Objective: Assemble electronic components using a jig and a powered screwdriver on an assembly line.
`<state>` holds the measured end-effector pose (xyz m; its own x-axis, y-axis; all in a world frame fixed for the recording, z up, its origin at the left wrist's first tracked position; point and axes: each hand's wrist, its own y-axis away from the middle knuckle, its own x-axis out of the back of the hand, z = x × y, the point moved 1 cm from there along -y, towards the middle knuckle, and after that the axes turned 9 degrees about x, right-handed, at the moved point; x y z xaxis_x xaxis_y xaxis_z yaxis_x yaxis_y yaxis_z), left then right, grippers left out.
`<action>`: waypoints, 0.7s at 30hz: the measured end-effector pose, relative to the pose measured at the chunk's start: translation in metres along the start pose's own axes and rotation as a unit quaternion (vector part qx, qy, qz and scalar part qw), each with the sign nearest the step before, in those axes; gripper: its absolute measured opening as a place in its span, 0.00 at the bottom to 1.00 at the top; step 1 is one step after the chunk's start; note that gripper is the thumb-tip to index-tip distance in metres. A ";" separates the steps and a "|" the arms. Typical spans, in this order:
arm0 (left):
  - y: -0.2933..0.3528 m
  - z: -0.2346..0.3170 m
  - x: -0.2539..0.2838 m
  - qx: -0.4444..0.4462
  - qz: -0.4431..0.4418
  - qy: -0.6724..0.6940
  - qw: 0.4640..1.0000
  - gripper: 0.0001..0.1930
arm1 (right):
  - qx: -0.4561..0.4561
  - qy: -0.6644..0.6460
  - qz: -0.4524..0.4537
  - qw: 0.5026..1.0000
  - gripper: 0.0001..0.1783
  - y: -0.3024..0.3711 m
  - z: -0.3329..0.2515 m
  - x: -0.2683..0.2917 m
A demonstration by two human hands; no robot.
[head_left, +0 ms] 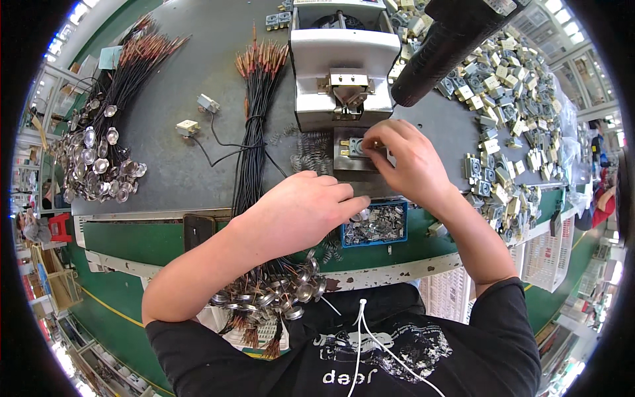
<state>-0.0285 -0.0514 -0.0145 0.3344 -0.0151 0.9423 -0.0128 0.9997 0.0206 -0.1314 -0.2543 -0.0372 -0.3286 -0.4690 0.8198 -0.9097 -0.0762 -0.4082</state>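
Metal pieces (377, 225) lie in a blue tray (405, 225).

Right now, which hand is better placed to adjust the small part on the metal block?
Probably the right hand: its fingertips are at the small part on the metal block, while the left hand is farther off, its fingertips nearer the blue tray.

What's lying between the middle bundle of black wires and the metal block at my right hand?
Loose coil springs lie heaped between the black wire bundle and the metal block at your right hand, as the head view shows.
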 end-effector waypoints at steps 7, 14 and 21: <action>0.000 -0.007 0.005 -0.002 0.003 0.061 0.998 0.20 | -0.071 0.011 0.003 0.997 0.33 0.034 -0.010 0.003; -0.027 -0.031 0.020 0.085 0.117 0.134 0.980 0.22 | -0.051 -0.034 0.026 0.998 0.35 0.031 -0.009 0.022; -0.054 -0.050 0.002 0.178 0.019 0.142 0.973 0.20 | 0.129 -0.199 0.493 0.837 0.21 -0.042 -0.013 0.097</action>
<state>0.0201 -0.1043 -0.0303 0.5741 0.0782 0.8150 -0.3392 0.9287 0.1498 -0.1286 -0.2853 0.0649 -0.7304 -0.6676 -0.1442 -0.1440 0.3568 -0.9230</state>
